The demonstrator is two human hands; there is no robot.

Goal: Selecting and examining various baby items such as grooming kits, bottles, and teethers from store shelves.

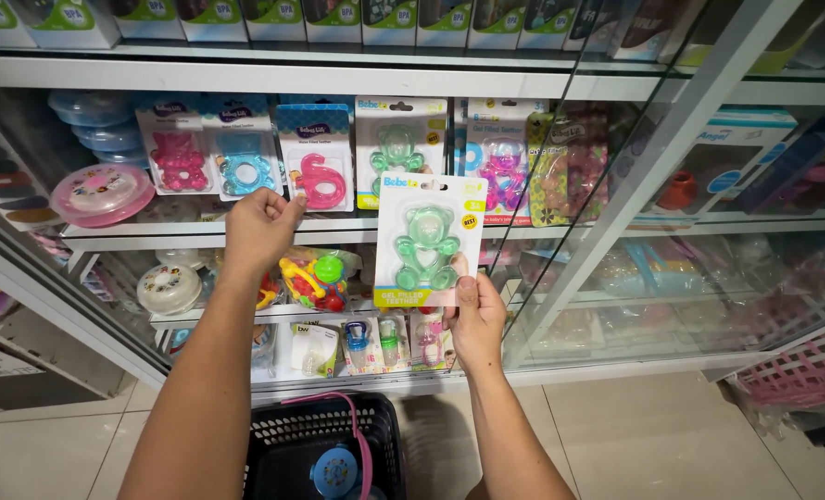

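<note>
While the right hand (475, 319) pinches the green bear-shaped teether on its white card (428, 241) before the glass shelf (153, 230), the left hand (259, 227), fingers curled, touches the pink teether pack (318, 167); seemingly comparing, needing a firm grasp.

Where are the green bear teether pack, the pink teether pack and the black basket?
Green bear teether pack (426, 243), head view: on the green bear.
Pink teether pack (318, 167), head view: on the pink ring's upper part.
Black basket (287, 443), head view: on its left rim.
</note>
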